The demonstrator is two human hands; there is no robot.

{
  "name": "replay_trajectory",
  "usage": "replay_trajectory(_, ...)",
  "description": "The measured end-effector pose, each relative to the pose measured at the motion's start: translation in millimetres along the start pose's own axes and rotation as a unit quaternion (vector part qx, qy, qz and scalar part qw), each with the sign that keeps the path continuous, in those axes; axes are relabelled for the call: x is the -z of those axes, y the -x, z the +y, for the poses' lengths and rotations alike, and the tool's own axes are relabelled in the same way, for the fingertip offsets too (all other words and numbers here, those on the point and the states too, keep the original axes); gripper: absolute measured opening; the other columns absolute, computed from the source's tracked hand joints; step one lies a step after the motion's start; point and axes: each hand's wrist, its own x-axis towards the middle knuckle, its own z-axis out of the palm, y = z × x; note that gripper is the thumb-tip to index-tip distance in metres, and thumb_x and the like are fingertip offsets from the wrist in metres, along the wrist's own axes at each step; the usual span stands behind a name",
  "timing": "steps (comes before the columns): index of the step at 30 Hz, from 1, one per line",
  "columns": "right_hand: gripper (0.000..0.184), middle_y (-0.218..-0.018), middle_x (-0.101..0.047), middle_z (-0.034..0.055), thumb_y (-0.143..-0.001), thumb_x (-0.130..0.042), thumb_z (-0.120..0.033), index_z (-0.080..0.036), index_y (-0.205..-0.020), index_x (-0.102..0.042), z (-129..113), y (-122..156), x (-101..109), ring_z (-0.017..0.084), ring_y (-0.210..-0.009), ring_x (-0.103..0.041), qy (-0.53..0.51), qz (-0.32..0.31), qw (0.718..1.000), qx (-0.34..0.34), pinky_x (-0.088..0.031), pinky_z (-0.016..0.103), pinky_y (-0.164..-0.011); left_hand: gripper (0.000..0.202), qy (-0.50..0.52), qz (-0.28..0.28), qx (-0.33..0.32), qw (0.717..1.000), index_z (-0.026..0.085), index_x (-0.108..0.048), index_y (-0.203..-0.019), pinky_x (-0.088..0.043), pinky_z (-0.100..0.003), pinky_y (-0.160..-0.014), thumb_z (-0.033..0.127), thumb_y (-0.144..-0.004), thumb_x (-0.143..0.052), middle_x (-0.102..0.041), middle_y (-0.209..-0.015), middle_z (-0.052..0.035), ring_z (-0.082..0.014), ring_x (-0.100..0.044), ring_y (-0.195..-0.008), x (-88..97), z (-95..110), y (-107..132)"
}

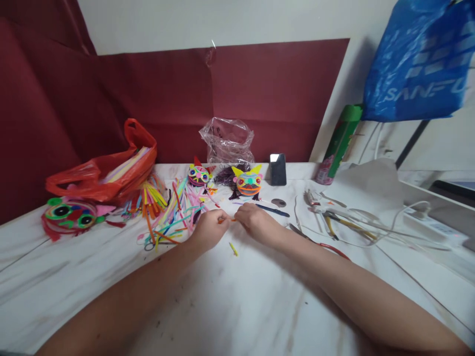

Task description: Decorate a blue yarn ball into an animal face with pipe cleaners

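Presently, L hand (211,228) pinches L end of thin orange strip (233,220); strip betw. hands, long axis approx. parallel to table (260,306) back edge; R hand (257,223) pinches R end, fingertips partly hidden. Neither hand nearer.

left hand (211,226): fingers (224,216) pinched | right hand (256,222): likewise, just beside | forearms (148,279): angled inward

At the centre, the person's left hand (212,228) and right hand (255,223) cover most of an orange strip (233,220), its ends out of sight. The left forearm (129,291) is cut off at eight o'clock, the right forearm (352,277) at four. At two o'clock, the picture's edges crop a blue bag (419,59). Dark specks (159,324) at seven are unidentifiably small.
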Motion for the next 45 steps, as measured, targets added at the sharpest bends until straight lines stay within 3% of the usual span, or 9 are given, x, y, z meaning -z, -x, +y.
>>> replay_trajectory(8,0.02,-0.071,-0.067,0.0007,-0.074,-0.067,-0.038,-0.019,-0.077,-0.064,1,-4,-11,0.015,-0.067,-0.061,-0.408,0.094,0.879,-0.227,-0.048,0.03,-0.068,0.013,0.18,-0.022,0.082,0.98,0.017,-0.056,-0.066,-0.023,-0.019,-0.04,0.029,-0.067,-0.055,-0.042,-0.049,0.008,-0.0051,-0.032,-0.039,-4.3,-1,1)
replay_trajectory(12,0.017,-0.068,-0.066,0.0008,-0.082,-0.057,-0.033,-0.019,-0.075,-0.062,-1,-1,-13,0.015,-0.065,-0.06,-0.342,0.095,0.914,-0.198,-0.047,0.029,-0.066,0.011,0.223,-0.031,0.111,0.968,0.016,-0.055,-0.065,-0.017,-0.019,-0.039,0.027,-0.064,-0.055,-0.04,-0.047,0.0085,-0.0038,-0.027,-0.038,-7.6,-5,1)
replay_trajectory(16,0.019,-0.073,-0.065,0.007,-0.086,-0.046,-0.016,-0.018,-0.075,-0.061,2,3,-12,0.019,-0.071,-0.059,-0.105,0.07,0.991,-0.052,-0.045,0.031,-0.068,0.009,0.205,-0.056,0.14,0.967,0.015,-0.057,-0.063,-0.017,-0.019,-0.04,0.024,-0.062,-0.054,-0.04,-0.047,0.0082,-0.004,-0.027,-0.038,-9.8,-11,0)
replay_trajectory(19,0.022,-0.074,-0.065,0.0112,-0.085,-0.043,-0.008,-0.016,-0.077,-0.062,3,5,-11,0.021,-0.073,-0.058,0.017,0.045,0.998,0.029,-0.044,0.033,-0.07,0.009,0.169,-0.056,0.123,0.976,0.015,-0.058,-0.063,-0.021,-0.02,-0.041,0.023,-0.063,-0.053,-0.041,-0.045,0.0075,-0.0058,-0.032,-0.04,-11.4,-16,-1)
replay_trajectory(25,0.016,-0.071,-0.063,0.007,-0.085,-0.046,-0.016,-0.019,-0.075,-0.059,6,6,-14,0.02,-0.068,-0.057,-0.082,0.059,0.994,-0.042,-0.044,0.031,-0.066,0.012,0.104,-0.054,0.046,0.992,0.015,-0.063,-0.064,-0.029,-0.02,-0.048,0.024,-0.068,-0.056,-0.051,-0.052,0.0048,-0.0077,-0.041,-0.048,-8.3,-16,-3)
replay_trajectory(30,0.021,-0.062,-0.055,-0.0004,-0.08,-0.059,-0.041,-0.022,-0.072,-0.056,2,2,-13,0.016,-0.058,-0.051,-0.353,0.194,0.88,-0.251,-0.042,0.03,-0.059,0.016,0.101,-0.031,0.005,0.994,0.014,-0.063,-0.066,-0.025,-0.021,-0.047,0.027,-0.073,-0.058,-0.042,-0.05,0.0066,-0.0069,-0.034,-0.047,-2.7,-6,0)
replay_trajectory(34,0.029,-0.065,-0.052,-0.0018,-0.07,-0.073,-0.046,-0.022,-0.069,-0.056,-14,-3,-7,0.011,-0.056,-0.047,-0.559,0.24,0.749,-0.264,-0.041,0.026,-0.056,0.015,0.176,-0.044,-0.013,0.983,0.013,-0.062,-0.066,-0.028,-0.022,-0.051,0.026,-0.073,-0.06,-0.044,-0.053,0.0059,-0.007,-0.035,-0.051,-8.9,4,10)
replay_trajectory(37,0.031,-0.066,-0.051,-0.0024,-0.066,-0.078,-0.045,-0.021,-0.066,-0.058,-24,-4,0,0.008,-0.05,-0.04,-0.607,0.224,0.713,-0.27,-0.038,0.023,-0.048,0.015,0.211,-0.054,-0.003,0.976,0.013,-0.061,-0.064,-0.028,-0.023,-0.053,0.025,-0.073,-0.061,-0.045,-0.054,0.0054,-0.0072,-0.035,-0.052,-12.7,12,16)
replay_trajectory(45,0.029,-0.068,-0.058,-0.001,-0.072,-0.074,-0.049,-0.025,-0.074,-0.06,-21,2,15,0.012,-0.053,-0.052,-0.473,0.235,0.822,-0.215,-0.047,0.027,-0.054,0.016,0.21,-0.055,-0.009,0.976,0.013,-0.063,-0.068,-0.034,-0.022,-0.058,0.027,-0.075,-0.062,-0.051,-0.058,0.0043,-0.0083,-0.042,-0.057,-9.5,16,18)
